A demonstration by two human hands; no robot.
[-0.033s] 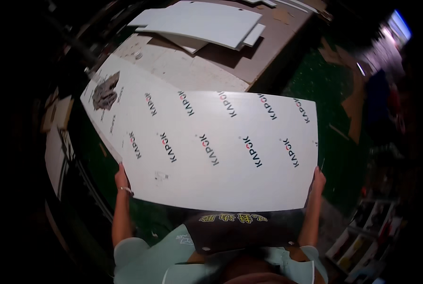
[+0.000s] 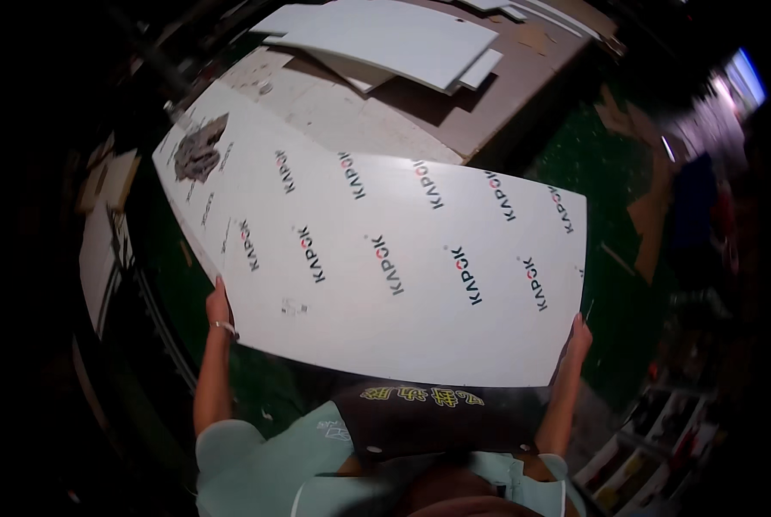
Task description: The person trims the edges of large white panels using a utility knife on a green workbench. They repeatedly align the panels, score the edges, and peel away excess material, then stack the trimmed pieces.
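Note:
A large white panel (image 2: pixel 351 319) printed with rows of dark lettering is held flat in front of me by its two short sides. My left hand (image 2: pixel 219 303) grips its left edge near the close corner, with a band around the wrist. At the right edge my right hand (image 2: pixel 579 334) grips the panel, its fingers partly hidden under the board. Beyond the far left part lies another printed white panel (image 2: pixel 230 108), overlapped by the held one. A crumpled grey-brown cloth (image 2: pixel 200 151) rests on that second panel.
A worktable (image 2: pixel 342 112) stands ahead, carrying stacked white boards (image 2: pixel 402 39). Cardboard pieces (image 2: pixel 648 220) lie on the green floor (image 2: pixel 566 142) to the right. A rack of trays (image 2: pixel 635 465) stands at the lower right, and boards (image 2: pixel 101 258) lean at the left.
In the picture, the held panel's left end and my left hand sit slightly higher, while its right end sits slightly lower. The table and its boards have shifted a little right. Both grips stay the same.

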